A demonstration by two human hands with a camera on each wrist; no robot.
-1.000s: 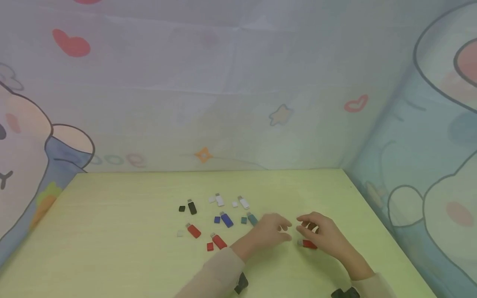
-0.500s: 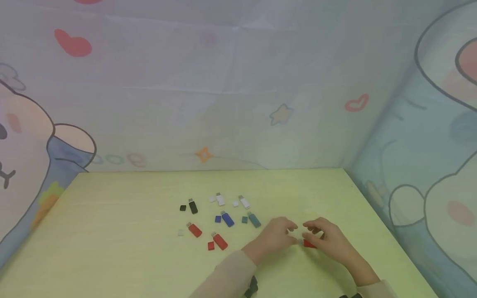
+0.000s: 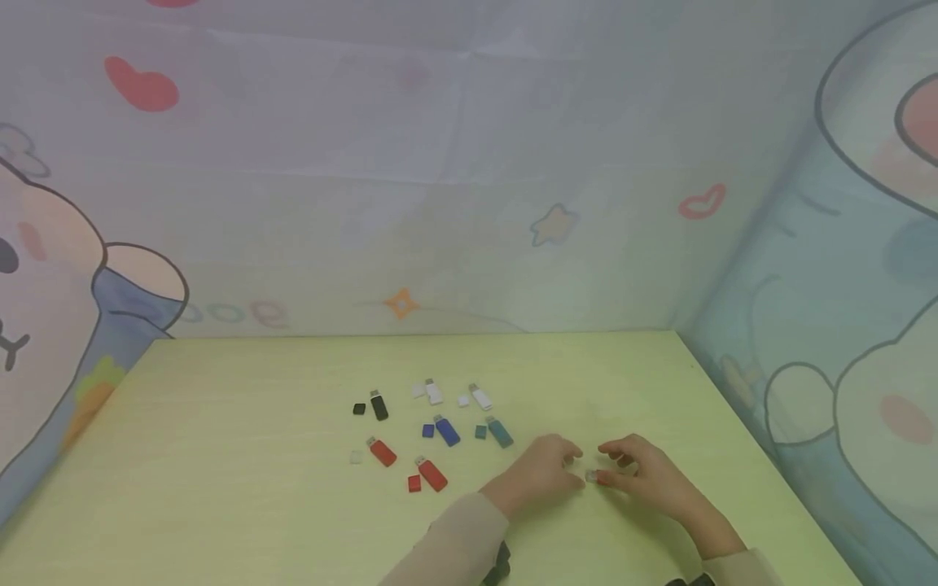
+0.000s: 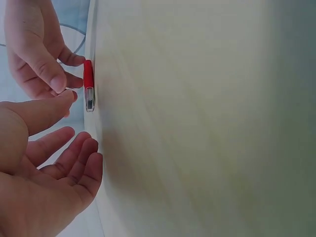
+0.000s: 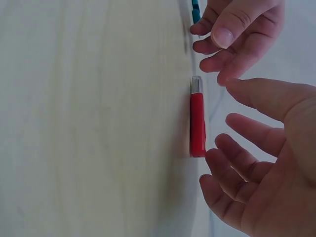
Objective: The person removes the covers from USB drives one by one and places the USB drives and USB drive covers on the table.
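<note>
A red USB stick [image 3: 601, 478] with a silvery, clear-looking end lies on the table between my two hands. My left hand [image 3: 541, 472] is just left of that end, fingers loosely bent and holding nothing. From the right, my right hand [image 3: 648, 472] hovers over the stick, its thumb hiding most of the red body in the head view. In the right wrist view the red stick [image 5: 197, 123] shows whole, close to the right fingertips [image 5: 213, 155]; whether they touch it I cannot tell. The left wrist view shows the stick [image 4: 89, 81] beyond both thumbs.
Left of my hands lie several uncapped USB sticks, each beside a small cap: black [image 3: 379, 405], white [image 3: 434, 392], another white [image 3: 480, 397], blue [image 3: 447, 430], teal [image 3: 500, 432], red [image 3: 382, 452] and another red [image 3: 431, 474]. A printed cloth [image 3: 469, 187] hangs behind the table.
Both hands have shifted slightly right and down in the head view. My left hand no longer covers part of the teal USB stick; my right hand now covers more of the red one.
</note>
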